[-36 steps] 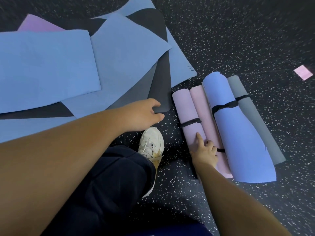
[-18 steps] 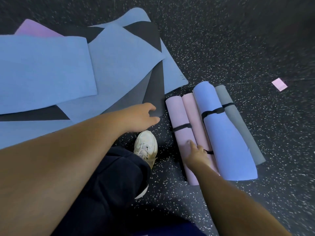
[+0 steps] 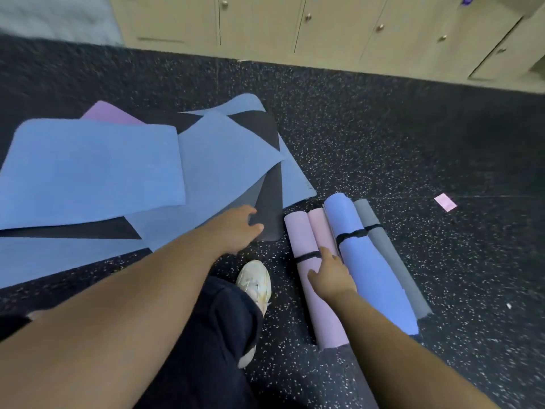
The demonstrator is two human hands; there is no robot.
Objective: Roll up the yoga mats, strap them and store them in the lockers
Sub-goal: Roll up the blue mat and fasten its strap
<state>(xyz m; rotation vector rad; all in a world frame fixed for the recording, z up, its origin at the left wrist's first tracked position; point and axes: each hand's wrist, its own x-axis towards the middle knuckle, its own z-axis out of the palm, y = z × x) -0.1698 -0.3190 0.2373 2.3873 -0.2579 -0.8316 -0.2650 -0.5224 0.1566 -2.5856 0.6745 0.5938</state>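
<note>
Several rolled mats lie side by side on the floor: two pink rolls (image 3: 300, 240), a blue roll (image 3: 365, 267) and a grey roll (image 3: 386, 249), each with a black strap (image 3: 351, 235) around it. My right hand (image 3: 331, 276) rests on the pink rolls with its forefinger stretched out by the strap. My left hand (image 3: 236, 228) hovers with loosely curled fingers over the corner of a black flat mat (image 3: 269, 211). Flat blue mats (image 3: 88, 169) and a pink one (image 3: 109, 113) lie overlapped to the left.
Beige lockers (image 3: 324, 25) with small round knobs line the far wall. My white shoe (image 3: 256, 281) and dark trouser leg stand between the two mat groups. A small pink slip (image 3: 445, 202) lies on the speckled black floor at the right.
The view has tilted up, so the lockers now show. My right hand slid a little up the pink rolls toward the strap. My left hand stays over the black mat's corner.
</note>
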